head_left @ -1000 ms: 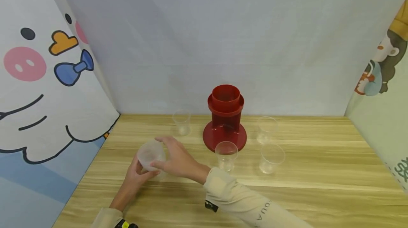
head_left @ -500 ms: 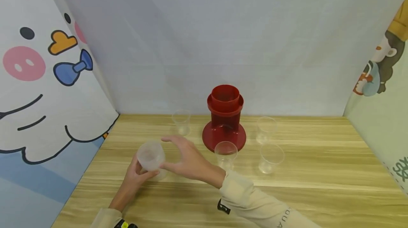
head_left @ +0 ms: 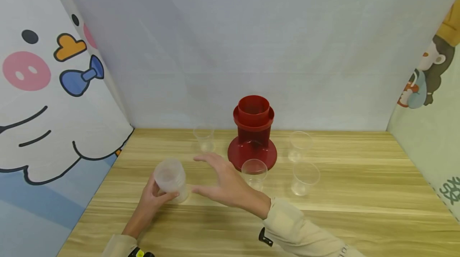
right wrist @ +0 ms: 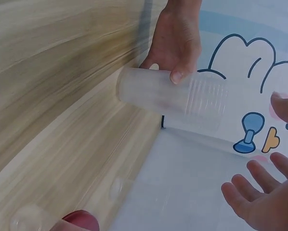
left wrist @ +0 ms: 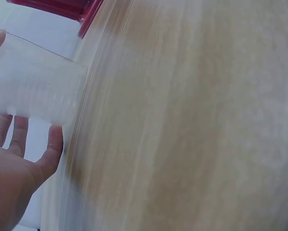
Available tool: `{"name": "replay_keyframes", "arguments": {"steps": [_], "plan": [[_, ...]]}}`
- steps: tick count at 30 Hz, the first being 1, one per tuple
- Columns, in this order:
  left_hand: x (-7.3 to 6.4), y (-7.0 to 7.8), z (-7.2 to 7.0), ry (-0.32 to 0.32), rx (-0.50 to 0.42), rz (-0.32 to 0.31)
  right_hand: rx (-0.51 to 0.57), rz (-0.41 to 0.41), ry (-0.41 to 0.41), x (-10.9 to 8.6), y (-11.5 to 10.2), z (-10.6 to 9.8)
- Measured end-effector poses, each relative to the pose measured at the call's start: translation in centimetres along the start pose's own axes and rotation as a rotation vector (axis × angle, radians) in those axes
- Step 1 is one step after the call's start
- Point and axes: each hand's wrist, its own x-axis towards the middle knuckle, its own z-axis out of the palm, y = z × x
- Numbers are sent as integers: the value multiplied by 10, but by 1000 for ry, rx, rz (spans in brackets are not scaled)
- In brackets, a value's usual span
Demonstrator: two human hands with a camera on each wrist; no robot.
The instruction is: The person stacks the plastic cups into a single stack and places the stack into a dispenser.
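Note:
A stack of nested clear plastic cups [head_left: 170,175] stands upright on the left of the table. My left hand [head_left: 150,203] grips it low on its near-left side, thumb across the front. In the right wrist view the ridged rims of the cup stack [right wrist: 204,98] show at its mouth end. To the right of the stack, my right hand [head_left: 227,185] is apart from it, thumb and fingers spread with nothing between them. A single clear cup [head_left: 254,169] stands just beyond the right wrist, partly hidden by that hand.
A red plastic stand [head_left: 252,155] with a round base and a tube on top is at the back middle. Single clear cups stand around it: a back-left cup [head_left: 205,141], a back-right cup [head_left: 300,147] and a front-right cup [head_left: 304,181]. A fabric backdrop [head_left: 172,89] borders the table.
My right hand has let go of the cup stack's upper part and moved away to the right, its fingers spreading. The left hand still holds the stack in the same place.

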Motion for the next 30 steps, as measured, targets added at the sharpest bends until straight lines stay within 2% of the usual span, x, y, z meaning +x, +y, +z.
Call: {"name": "replay_keyframes", "arguments": {"steps": [10,15,30], "plan": [[1,0,1,4,-5,-4,31,-16,84,-18,11,-13],[0,-1,1,5,-7,2,58,10,125,-29,16,-21],[-2,0,1,17,-23,5,52,106,224,-49,36,-46]]}}
